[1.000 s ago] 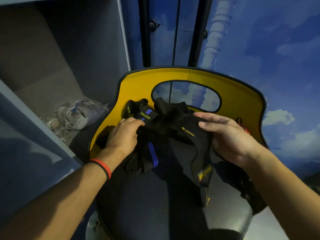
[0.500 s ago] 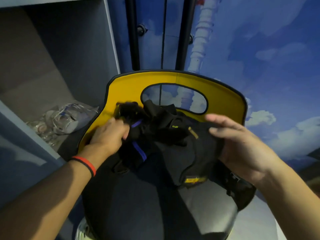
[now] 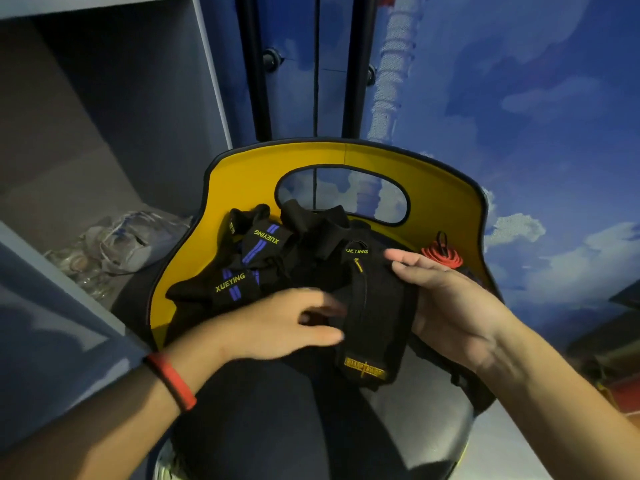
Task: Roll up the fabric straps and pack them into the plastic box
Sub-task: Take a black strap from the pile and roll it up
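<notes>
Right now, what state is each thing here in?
XUEYING straps: unrolled, heaped on the chair.
wide strap: unrolled, draped between both hands.
left hand: open, blurred, at the wide strap.
right hand: straight fingers on the wide strap; thumb hidden.
red cord: coiled, beside the chair's yellow back.

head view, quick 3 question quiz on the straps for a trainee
1. True or false: the fabric straps are already rolled up and boxed.
2. Stripes beside the XUEYING lettering: A blue, B red, C white?
3. Fill in: the right hand holds the strap with a ___ label, the left hand open beside it.
Key: 1 false, they lie loose on the chair; 2 A; 3 yellow.
</notes>
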The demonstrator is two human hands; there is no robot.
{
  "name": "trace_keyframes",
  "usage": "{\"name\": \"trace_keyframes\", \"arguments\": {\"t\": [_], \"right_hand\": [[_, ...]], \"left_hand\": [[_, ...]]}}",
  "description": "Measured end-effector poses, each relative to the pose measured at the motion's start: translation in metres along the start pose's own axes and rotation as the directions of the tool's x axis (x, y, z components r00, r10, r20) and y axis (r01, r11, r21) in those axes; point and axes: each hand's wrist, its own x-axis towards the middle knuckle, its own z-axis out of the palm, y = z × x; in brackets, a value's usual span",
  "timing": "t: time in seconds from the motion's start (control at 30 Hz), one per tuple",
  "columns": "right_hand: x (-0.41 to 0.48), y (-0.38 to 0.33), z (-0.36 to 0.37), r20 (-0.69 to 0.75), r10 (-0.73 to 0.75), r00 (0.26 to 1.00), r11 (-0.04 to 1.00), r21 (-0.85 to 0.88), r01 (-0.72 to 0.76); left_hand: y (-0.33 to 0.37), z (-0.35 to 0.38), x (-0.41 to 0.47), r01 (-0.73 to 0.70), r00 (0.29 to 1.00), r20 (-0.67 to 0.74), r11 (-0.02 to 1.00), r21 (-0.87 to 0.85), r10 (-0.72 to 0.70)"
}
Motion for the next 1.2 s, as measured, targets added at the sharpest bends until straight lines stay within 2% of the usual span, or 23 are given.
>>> {"name": "trace_keyframes", "arguments": {"t": [0.07, 0.2, 0.27, 0.33, 0.4, 0.5, 0.57, 0.63, 0.7, 0.73, 0.77, 0.8, 0.83, 0.87, 0.9, 0.93, 0.97, 1.0, 1.03, 1.07, 1.13, 1.17, 1.2], "right_hand": [[0.003, 0.002, 0.003, -0.041, -0.044, 0.998, 0.997, 0.061, 0.046], [0.008, 0.004, 0.004, -0.111, -0.108, 0.988, 0.988, 0.096, 0.119], [0.011, 0.004, 0.001, -0.155, -0.146, 0.977, 0.987, 0.041, 0.154], [0.013, 0.006, -0.002, -0.204, -0.176, 0.963, 0.982, -0.111, 0.156], [0.013, 0.011, -0.003, -0.128, -0.127, 0.983, 0.95, -0.302, 0.084], [0.009, 0.024, 0.001, 0.134, 0.057, 0.989, 0.887, -0.462, 0.011], [0.008, 0.032, 0.006, 0.226, 0.026, 0.974, 0.859, -0.504, 0.094], [0.008, 0.035, 0.006, 0.223, -0.038, 0.974, 0.837, -0.525, 0.153], [0.009, 0.031, 0.004, 0.205, -0.075, 0.976, 0.761, -0.621, 0.189], [0.008, 0.028, 0.001, 0.214, -0.076, 0.974, 0.711, -0.673, 0.203], [0.008, 0.025, 0.0, 0.236, -0.062, 0.97, 0.677, -0.705, 0.214], [0.007, 0.022, -0.002, 0.26, -0.043, 0.965, 0.656, -0.721, 0.223], [0.007, 0.02, -0.002, 0.282, -0.024, 0.959, 0.641, -0.732, 0.232], [0.007, 0.019, -0.003, 0.3, -0.012, 0.954, 0.632, -0.737, 0.24], [0.006, 0.018, -0.002, 0.317, -0.002, 0.949, 0.624, -0.741, 0.249], [0.006, 0.018, -0.001, 0.337, 0.008, 0.941, 0.613, -0.746, 0.261], [0.006, 0.017, -0.001, 0.355, 0.023, 0.935, 0.594, -0.757, 0.273], [0.005, 0.016, -0.002, 0.368, 0.041, 0.929, 0.554, -0.782, 0.285], [0.005, 0.015, -0.003, 0.369, 0.068, 0.927, 0.493, -0.82, 0.291], [0.004, 0.013, -0.005, 0.362, 0.082, 0.929, 0.415, -0.859, 0.299], [0.003, 0.01, -0.011, 0.321, 0.058, 0.945, 0.255, -0.92, 0.296], [0.004, 0.008, -0.014, 0.29, 0.0, 0.957, 0.196, -0.939, 0.284], [0.005, 0.008, -0.016, 0.262, -0.091, 0.961, 0.18, -0.945, 0.275]], "left_hand": [[0.015, 0.024, 0.002, 0.021, 1.0, 0.023, 0.969, -0.247, -0.016], [0.011, 0.041, 0.015, -0.016, 0.987, -0.156, 0.944, -0.33, -0.037], [0.006, 0.035, 0.019, -0.018, 0.961, -0.259, 0.91, -0.414, -0.099], [0.006, 0.024, 0.022, -0.079, 0.931, -0.334, 0.817, -0.572, -0.144], [0.01, 0.014, 0.023, -0.172, 0.912, -0.378, 0.685, -0.708, -0.161], [0.012, 0.009, 0.027, -0.281, 0.889, -0.428, 0.539, -0.794, -0.166], [0.013, 0.01, 0.03, -0.305, 0.875, -0.447, 0.506, -0.807, -0.185], [0.013, 0.009, 0.03, -0.261, 0.881, -0.427, 0.546, -0.796, -0.203], [0.013, 0.005, 0.029, -0.153, 0.843, -0.454, 0.68, -0.717, -0.289], [0.01, 0.002, 0.028, -0.085, 0.778, -0.531, 0.78, -0.62, -0.337], [0.005, -0.001, 0.027, -0.008, 0.68, -0.651, 0.884, -0.468, -0.338], [0.003, -0.004, 0.025, 0.05, 0.592, -0.766, 0.961, -0.273, -0.248], [0.002, -0.006, 0.023, 0.051, 0.556, -0.828, 0.998, -0.047, -0.068], [0.003, -0.008, 0.021, 0.002, 0.574, -0.806, 0.984, 0.178, 0.144], [0.005, -0.009, 0.019, -0.057, 0.628, -0.704, 0.922, 0.382, 0.331], [0.009, -0.012, 0.016, -0.103, 0.695, -0.547, 0.818, 0.566, 0.467], [0.01, -0.015, 0.015, -0.132, 0.765, -0.368, 0.687, 0.715, 0.529], [0.014, -0.017, 0.013, -0.158, 0.826, -0.213, 0.577, 0.801, 0.522], [0.015, -0.018, 0.012, -0.176, 0.878, -0.117, 0.541, 0.823, 0.464], [0.013, -0.019, 0.011, -0.167, 0.919, -0.081, 0.568, 0.806, 0.386], [0.01, -0.017, 0.009, -0.069, 0.974, -0.108, 0.713, 0.698, 0.199], [0.007, -0.017, 0.009, -0.035, 0.982, -0.124, 0.791, 0.611, 0.14], [0.004, -0.017, 0.01, -0.042, 0.983, -0.133, 0.867, 0.497, 0.124]]}}
